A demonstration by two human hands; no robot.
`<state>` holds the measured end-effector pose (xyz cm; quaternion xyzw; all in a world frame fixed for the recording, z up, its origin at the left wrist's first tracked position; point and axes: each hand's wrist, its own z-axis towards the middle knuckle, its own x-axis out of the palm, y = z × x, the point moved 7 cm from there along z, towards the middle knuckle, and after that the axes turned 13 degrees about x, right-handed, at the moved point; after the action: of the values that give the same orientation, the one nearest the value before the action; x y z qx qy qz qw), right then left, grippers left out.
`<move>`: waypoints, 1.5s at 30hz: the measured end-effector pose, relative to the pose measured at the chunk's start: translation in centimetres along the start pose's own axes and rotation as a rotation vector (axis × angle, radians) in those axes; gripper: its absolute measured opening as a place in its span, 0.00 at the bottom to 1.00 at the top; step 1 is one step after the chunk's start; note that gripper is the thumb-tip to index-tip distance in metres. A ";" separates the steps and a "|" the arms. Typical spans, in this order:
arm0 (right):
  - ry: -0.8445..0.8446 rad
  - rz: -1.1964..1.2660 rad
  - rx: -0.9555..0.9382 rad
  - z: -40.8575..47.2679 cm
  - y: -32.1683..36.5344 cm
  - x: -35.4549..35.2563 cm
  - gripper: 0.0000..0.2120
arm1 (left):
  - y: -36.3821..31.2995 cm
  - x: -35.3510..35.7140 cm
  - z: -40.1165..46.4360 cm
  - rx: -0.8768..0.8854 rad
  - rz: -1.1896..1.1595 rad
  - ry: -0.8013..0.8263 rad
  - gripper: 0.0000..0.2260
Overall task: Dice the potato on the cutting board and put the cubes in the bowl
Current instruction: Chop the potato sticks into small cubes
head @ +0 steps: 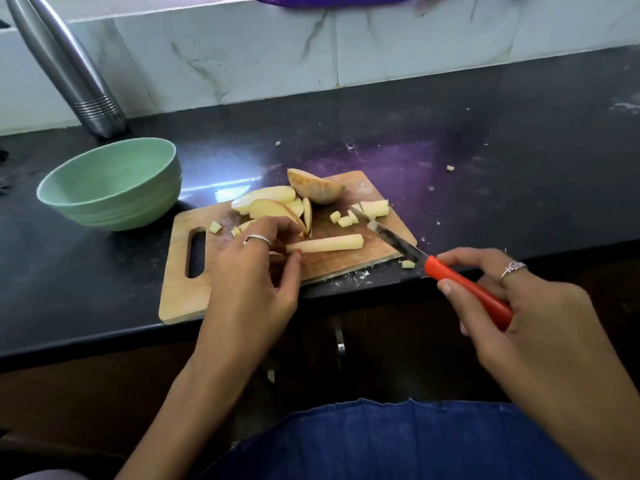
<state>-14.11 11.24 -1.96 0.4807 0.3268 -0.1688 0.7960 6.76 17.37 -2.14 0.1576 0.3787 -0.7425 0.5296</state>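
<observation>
A wooden cutting board (187, 292) lies on the dark counter. On it sit a skin-on potato half (317, 188), several flat slices (273, 202), a long potato stick (329, 243) and a few small cubes (343, 218). My left hand (252, 271) pinches the left end of the stick. My right hand (519, 306) grips the red handle of a knife (464, 289); its blade (388, 233) rests on the board to the right of the stick, the tip near a thicker cut piece (375, 207). A green bowl (110, 185), seemingly empty, stands to the board's left.
A steel bottle (69, 74) leans at the back left by the marbled white wall. Stray potato bits lie on the counter (519, 150), one cube (408, 264) at its front edge. The board's near corner overhangs the counter edge. Blue cloth fills the bottom of the view.
</observation>
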 end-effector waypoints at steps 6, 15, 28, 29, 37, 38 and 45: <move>0.007 -0.067 0.004 -1.2 0.6 0.8 0.17 | -1.0 1.2 0.3 0.090 0.213 0.153 0.10; -0.047 -0.095 -0.072 -2.7 1.1 1.7 0.19 | -1.5 2.9 1.4 0.111 0.191 0.134 0.12; -0.053 -0.251 -0.142 -3.1 2.1 2.1 0.17 | -1.2 2.9 1.2 0.073 0.115 0.082 0.11; -0.050 -0.279 -0.147 -3.1 2.3 2.2 0.18 | -1.1 2.9 1.2 0.072 0.113 0.080 0.11; 0.023 -0.396 -0.109 -1.3 2.7 3.6 0.23 | -1.2 2.9 1.3 0.079 0.107 0.074 0.10; 0.038 -0.393 -0.109 -1.0 2.7 3.8 0.23 | -1.2 2.9 1.3 0.075 0.104 0.073 0.10; -0.030 -0.338 -0.116 -0.5 2.5 2.4 0.18 | -1.1 2.7 1.1 0.044 0.121 0.118 0.09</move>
<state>-11.08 13.02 -2.12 0.3694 0.4003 -0.2883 0.7875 4.92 14.92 -2.71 0.2351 0.3827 -0.7068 0.5466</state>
